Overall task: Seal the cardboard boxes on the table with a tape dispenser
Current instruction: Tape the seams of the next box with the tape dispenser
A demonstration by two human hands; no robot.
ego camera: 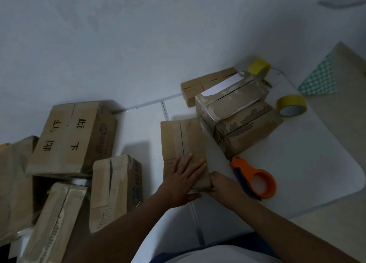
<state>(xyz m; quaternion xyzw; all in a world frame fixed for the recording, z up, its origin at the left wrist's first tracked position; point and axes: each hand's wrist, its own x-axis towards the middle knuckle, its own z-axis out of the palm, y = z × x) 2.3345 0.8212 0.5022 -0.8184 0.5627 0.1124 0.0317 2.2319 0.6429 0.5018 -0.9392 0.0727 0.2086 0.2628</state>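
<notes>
A flat brown cardboard box (181, 142) lies on the white table (297, 163) in front of me, a dark seam running along its top. My left hand (183, 180) lies flat on its near end, fingers spread and straight. My right hand (219, 184) touches the box's near right corner; its fingers are curled there, and I cannot tell whether they pinch anything. An orange tape dispenser (255, 178) with a dark blue blade guard rests on the table just right of my right hand, held by nothing.
Stacked boxes (237, 122) stand behind the dispenser, and a long box (206, 84) lies by the wall. Two yellow tape rolls (291, 105) (258, 68) sit at the back right. Several larger boxes (73, 138) crowd the left. A green checked cloth (318, 78) lies far right.
</notes>
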